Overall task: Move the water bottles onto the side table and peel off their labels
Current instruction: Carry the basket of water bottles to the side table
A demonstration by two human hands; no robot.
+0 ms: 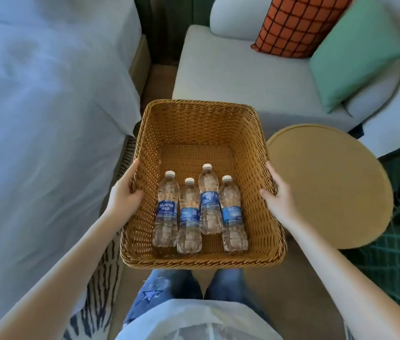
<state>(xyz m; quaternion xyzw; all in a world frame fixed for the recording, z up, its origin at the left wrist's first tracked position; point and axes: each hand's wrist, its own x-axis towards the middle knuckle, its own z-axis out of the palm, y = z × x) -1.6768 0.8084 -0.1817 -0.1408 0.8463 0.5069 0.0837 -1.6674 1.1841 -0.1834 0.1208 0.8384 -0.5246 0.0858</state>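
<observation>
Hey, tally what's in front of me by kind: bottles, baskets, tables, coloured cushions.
Water bottles: 4
Basket: 1
Side table: 1
Cushions: 2, one orange, one green
Total: 8

We see soft, bluish daylight washing the bed (34, 119) pale on the left, with hardly any hard shadows. Our wide lens bends the edges; the shirt (194, 320) at the bottom blurs, while the bottles (189, 212) look fairly sharp.
</observation>
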